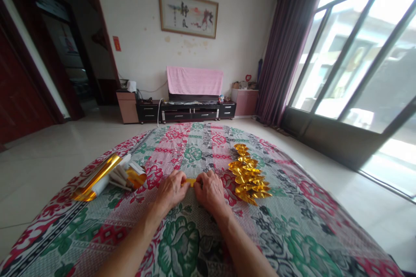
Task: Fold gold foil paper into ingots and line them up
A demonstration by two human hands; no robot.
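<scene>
A small piece of gold foil paper (191, 182) stretches between my two hands, low over the flowered cloth (191, 153). My left hand (173, 188) pinches its left end, and my right hand (210, 189) grips the right end with curled fingers. Most of the paper is hidden by the fingers, so its full shape cannot be made out. To the right of my right hand lie several folded gold foil pieces (248, 173), set in a row running away from me. Left of my left hand are rolled gold foil sheets (100, 177) beside a pile of pale strips (121, 175).
The patterned cloth covers a wide surface with a rounded far edge. Beyond it stand a low black TV cabinet (195, 114) and a screen draped with a pink towel (195, 80). Glass doors (351, 60) and a purple curtain (281, 43) are at the right.
</scene>
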